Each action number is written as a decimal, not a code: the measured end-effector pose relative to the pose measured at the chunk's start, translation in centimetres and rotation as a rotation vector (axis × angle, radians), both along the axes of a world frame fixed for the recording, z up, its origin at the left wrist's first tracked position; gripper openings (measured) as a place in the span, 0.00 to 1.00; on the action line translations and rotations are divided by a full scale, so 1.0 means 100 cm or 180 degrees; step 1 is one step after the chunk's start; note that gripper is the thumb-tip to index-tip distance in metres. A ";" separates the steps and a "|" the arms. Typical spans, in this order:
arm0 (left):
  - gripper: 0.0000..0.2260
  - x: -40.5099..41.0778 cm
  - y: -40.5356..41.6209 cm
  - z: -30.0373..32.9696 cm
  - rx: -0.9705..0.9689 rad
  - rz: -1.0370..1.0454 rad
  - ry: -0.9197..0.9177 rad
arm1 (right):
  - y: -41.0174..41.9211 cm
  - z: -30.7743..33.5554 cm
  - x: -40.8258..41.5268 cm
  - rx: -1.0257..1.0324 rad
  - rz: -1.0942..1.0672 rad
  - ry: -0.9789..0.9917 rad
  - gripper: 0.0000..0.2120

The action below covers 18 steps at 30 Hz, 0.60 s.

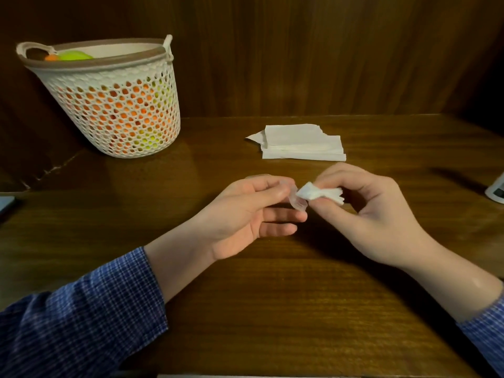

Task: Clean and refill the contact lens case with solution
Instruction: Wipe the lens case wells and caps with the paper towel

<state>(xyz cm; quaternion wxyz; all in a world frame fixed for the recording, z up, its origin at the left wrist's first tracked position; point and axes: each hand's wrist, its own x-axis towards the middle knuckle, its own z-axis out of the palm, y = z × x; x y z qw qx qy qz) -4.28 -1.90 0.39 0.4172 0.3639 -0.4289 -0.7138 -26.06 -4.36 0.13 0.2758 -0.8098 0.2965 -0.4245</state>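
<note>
My left hand pinches a small clear contact lens case part between thumb and fingertips, above the middle of the wooden table. My right hand pinches a folded white tissue piece, and the tissue's tip touches the clear piece. A faint clear round object lies on the table just behind my left hand; I cannot tell what it is.
A stack of white tissues lies behind the hands. A white mesh basket holding orange and green items stands at the back left. A white object sits at the right edge, a dark flat object at the left edge.
</note>
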 end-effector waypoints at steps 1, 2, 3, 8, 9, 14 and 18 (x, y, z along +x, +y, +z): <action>0.18 0.000 0.000 -0.001 0.0006 0.0023 -0.0004 | 0.001 -0.001 0.000 -0.0060 0.0023 0.0044 0.08; 0.17 0.001 0.000 -0.001 0.0030 0.0046 0.0006 | 0.001 -0.002 0.001 -0.0070 0.0041 0.0096 0.08; 0.16 0.001 0.000 -0.002 0.0057 0.0056 0.0018 | 0.001 -0.003 0.001 -0.0046 0.0078 0.0148 0.08; 0.09 0.001 -0.002 -0.005 0.0101 -0.0064 -0.0076 | 0.002 -0.002 0.002 -0.0073 0.0316 0.0251 0.10; 0.09 0.001 -0.002 -0.005 0.0122 -0.0097 -0.0076 | 0.002 -0.003 0.002 -0.0140 0.0337 0.0277 0.10; 0.08 0.003 -0.002 -0.004 0.0257 -0.0347 0.0025 | 0.000 -0.005 0.000 -0.0736 0.0465 0.0498 0.10; 0.07 0.004 -0.001 -0.004 0.0355 -0.0455 0.0032 | -0.001 -0.006 -0.001 -0.0797 0.0600 0.0589 0.10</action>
